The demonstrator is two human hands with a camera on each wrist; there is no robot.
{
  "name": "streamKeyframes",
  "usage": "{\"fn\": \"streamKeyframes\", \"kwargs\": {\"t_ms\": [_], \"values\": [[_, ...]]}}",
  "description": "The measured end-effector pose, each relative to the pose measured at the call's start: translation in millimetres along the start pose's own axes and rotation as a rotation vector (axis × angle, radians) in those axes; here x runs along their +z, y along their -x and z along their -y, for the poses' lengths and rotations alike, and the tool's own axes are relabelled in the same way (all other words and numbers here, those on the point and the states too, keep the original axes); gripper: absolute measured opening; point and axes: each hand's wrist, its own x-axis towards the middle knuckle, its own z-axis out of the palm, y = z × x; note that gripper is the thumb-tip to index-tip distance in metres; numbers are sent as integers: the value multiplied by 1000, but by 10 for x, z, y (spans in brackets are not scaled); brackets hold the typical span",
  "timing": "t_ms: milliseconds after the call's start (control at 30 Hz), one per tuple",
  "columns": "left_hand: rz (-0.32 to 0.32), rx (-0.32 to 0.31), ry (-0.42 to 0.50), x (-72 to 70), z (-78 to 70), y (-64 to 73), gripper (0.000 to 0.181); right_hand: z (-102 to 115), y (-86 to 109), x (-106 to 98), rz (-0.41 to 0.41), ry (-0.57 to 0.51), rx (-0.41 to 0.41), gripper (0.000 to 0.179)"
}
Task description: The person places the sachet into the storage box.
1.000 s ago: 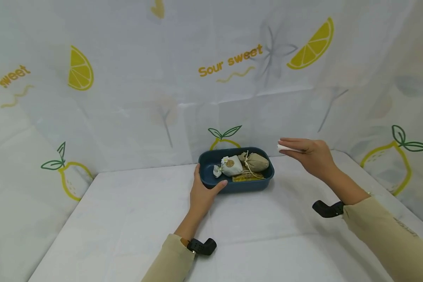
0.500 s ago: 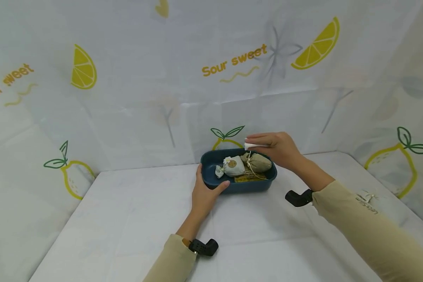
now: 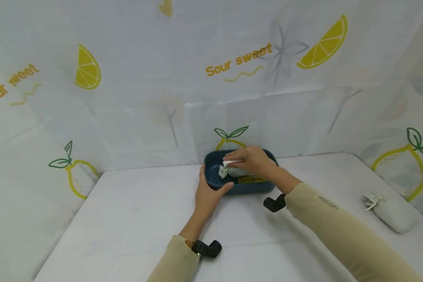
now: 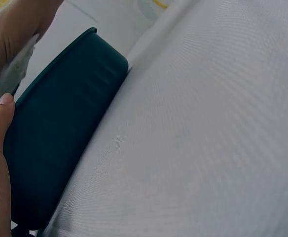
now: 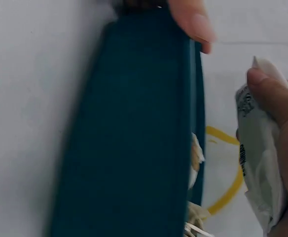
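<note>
My left hand grips the left end of a dark blue tub, thumb on the near side and fingers at the end. Over the tub's opening, my right hand pinches a small white packet that carries dark print on one face. Under that hand lies a pale cloth pouch with a gathered end, beside a flat yellow patterned piece. The tan pouch peeks over the rim in the right wrist view; in the head view the right hand covers it.
A pale tied pouch lies at the right of the white-covered table, beyond the right sleeve. A lemon-print cloth rises directly behind the tub. Each wrist carries a black camera mount.
My right hand has swung left from beside the tub to over it, carrying the white packet. The left hand keeps its hold. The pouch at the right has come into sight.
</note>
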Motion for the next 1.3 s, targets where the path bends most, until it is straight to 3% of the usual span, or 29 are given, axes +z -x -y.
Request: {"fn": "streamKeyframes", "kwargs": {"t_ms": [267,500,733,933,1133,1300], "values": [[6,5,12,36,-31,36,116,19,-25,299,193,-14,5,30],[15,11,14,53,-61,41,115,50,-106,382,378,-95,49,26],[3,16,13,38,-70,42,115,45,-169,404,449,-64,64,27],[-3,19,16,58,-51,52,114,32,-154,402,440,-78,115,37],[-5,20,2,64,-30,40,114,22,-44,147,239,-143,176,41],[-24,-5,-9,19,-2,9,114,4,71,-203,139,-85,167,41]]}}
